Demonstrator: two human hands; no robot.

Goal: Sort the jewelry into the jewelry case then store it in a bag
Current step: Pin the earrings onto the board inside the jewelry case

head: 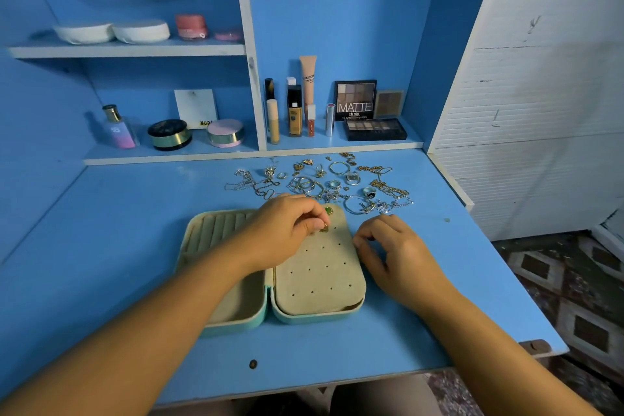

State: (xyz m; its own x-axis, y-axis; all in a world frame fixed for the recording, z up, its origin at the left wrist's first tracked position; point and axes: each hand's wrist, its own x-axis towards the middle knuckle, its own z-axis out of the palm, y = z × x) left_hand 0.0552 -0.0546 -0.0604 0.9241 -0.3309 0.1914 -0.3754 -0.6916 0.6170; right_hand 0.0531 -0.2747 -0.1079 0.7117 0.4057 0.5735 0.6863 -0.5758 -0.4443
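Desk top: a blue painted surface. It carries the case near me and the loose jewelry farther back.
Shelf unit: blue compartments with white edges, standing at the back of the desk.
Cosmetics: on the lower shelf, a "MATTE" eyeshadow palette stands behind a flat black palette. To their left stand a foundation bottle and a peach tube. A perfume bottle and two round compacts sit in the left bay.
Jewelry case: lies open and flat in front of me, mint outside and beige inside. Its left half holds ring rolls and an open tray. Its right half is a perforated earring panel.
Loose jewelry: silver and gold rings, hoops and chains, spread on the desk just behind the case.
My left hand: reaches across the case's left half, fingers curled, with thumb and forefinger pinching the gold earring.
My right hand: rests on the desk beside the case's right edge. The fingers are loosely curled and the thumb and forefinger tips are close together. I cannot tell whether anything is between them.
Green earring: sits at the panel's top edge.
Gold earring: held at the panel's upper rows, just below the green one.
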